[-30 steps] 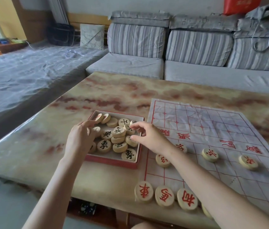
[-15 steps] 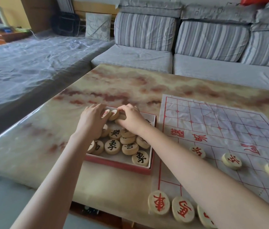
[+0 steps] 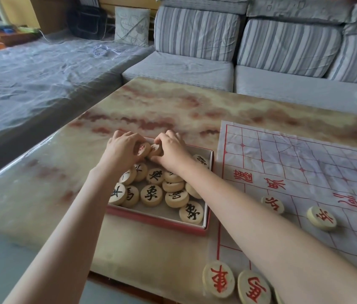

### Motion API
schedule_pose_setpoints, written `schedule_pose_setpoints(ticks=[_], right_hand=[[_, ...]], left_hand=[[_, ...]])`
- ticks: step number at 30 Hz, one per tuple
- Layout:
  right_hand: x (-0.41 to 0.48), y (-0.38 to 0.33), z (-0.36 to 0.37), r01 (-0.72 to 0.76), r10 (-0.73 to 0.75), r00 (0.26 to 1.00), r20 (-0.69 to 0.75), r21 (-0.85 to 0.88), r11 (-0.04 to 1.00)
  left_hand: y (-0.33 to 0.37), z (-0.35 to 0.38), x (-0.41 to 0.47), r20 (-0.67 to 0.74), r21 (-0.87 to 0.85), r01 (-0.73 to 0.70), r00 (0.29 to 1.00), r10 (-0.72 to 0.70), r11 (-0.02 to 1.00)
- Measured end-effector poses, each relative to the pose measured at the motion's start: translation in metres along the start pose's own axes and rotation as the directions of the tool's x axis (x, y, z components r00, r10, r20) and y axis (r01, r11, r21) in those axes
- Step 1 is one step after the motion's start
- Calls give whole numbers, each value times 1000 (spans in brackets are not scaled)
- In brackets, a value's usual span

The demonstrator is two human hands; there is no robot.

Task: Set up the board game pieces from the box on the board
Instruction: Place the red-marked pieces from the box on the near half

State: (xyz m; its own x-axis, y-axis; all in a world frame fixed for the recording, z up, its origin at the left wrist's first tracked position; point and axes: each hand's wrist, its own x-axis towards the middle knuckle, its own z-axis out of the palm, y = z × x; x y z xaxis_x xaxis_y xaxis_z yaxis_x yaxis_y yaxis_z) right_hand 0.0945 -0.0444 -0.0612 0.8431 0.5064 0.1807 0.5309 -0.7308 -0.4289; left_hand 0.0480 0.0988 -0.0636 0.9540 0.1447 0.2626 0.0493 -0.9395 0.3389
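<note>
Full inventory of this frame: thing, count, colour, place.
Red-edged cardboard box: one, on table, left of board.
Black-lettered round wooden pieces: about a dozen visible, inside box.
Red-lettered round wooden pieces: five clearly visible, on board.
Red-lined white paper board: one, table's right.
Marbled beige table: one.
Grey striped sofa: behind table.
Left hand: gripping a red-marked piece over box.
Right hand: gripping another piece.

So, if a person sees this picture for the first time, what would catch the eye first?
Probably both bare hands, left hand and right hand, meeting over the far end of the red-edged cardboard box, each pinching a round wooden game piece. Next, the white paper board with red grid lines at right, with red-lettered wooden discs along its near edge.
</note>
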Motion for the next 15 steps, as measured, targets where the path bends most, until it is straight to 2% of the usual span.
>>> schedule_pose_setpoints(ticks=[3,5,9,15], right_hand=[[-4,0,-3,-19,17,1000,25,82,996],[-9,0,-8,-47,49,999,-9,173,984],[-24,6,-30,-76,87,996,-30,264,961],[-71,28,-78,-117,133,991,-17,382,917]], left_hand=[[9,-7,-6,-3,-36,55,998,-55,998],[13,-11,-9,0,-79,66,998,-66,995],[24,-21,-15,-45,-163,22,999,-30,986],[58,-37,-32,-61,-384,-6,998,-19,923]])
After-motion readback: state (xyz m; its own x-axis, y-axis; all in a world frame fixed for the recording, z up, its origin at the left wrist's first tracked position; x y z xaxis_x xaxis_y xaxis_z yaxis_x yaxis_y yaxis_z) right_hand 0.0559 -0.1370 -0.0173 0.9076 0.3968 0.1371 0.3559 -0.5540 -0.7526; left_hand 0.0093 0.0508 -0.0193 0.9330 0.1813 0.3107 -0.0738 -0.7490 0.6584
